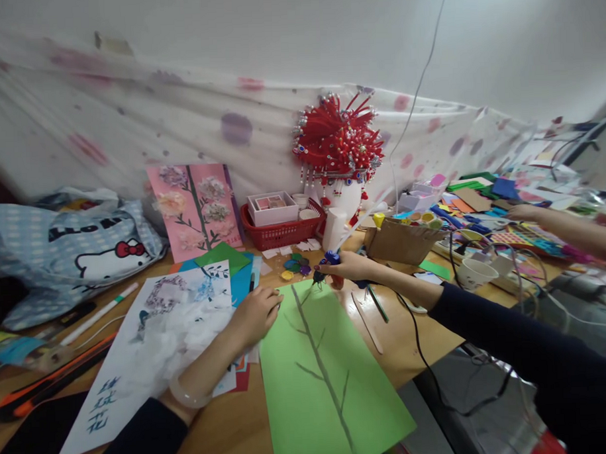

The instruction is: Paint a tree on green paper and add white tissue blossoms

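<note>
A green sheet of paper [348, 371] lies on the table, with a dark painted stem and several thin branches on it. My left hand [254, 316] rests at its upper left edge, fingers bent and together on the paper; whatever is under them is hidden. At the top edge of the sheet, my right hand [351, 268] is closed around a blue glue gun [332, 257]. The gun's dark tip is low over the paper's top edge. Beside my left forearm lies a white sheet [102, 380] with painted flowers, dark writing and white fluffy pieces.
Behind stand a pink flower picture [186, 221], a red basket [278, 236] and a red beaded headdress [340, 139]. A wooden stick [366, 323] lies right of the paper. A black cord [420, 345] hangs over the edge. Another person's hand [526, 214] reaches over craft supplies at right.
</note>
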### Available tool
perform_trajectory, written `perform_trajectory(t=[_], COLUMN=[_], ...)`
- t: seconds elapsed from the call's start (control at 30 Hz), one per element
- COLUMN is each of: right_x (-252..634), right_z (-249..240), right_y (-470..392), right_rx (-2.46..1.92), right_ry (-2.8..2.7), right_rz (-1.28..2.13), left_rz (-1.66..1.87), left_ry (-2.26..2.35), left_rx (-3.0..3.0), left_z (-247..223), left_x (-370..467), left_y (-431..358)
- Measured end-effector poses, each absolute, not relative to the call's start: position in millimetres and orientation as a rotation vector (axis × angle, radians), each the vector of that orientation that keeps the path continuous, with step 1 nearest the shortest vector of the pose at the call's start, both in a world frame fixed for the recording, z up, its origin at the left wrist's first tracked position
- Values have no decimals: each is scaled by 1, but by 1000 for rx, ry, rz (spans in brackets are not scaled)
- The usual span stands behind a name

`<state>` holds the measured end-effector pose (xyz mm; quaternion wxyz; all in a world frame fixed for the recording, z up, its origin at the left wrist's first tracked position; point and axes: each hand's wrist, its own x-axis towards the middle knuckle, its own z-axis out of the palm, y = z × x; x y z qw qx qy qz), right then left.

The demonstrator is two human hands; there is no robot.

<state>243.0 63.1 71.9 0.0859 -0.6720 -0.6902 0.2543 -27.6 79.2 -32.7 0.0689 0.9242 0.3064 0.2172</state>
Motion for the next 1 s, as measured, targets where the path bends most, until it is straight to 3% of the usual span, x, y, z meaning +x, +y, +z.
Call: perform_trajectory(t=[1.0], right_x=[238], right_z=[77], right_y=[55], right_rx=[-2011], right_ry=[-2018], right_rz=[728], left_rz=[706], left_ry=[910], left_rx=[2800], left_z=[-35], left_x=[-28], left_y=[80])
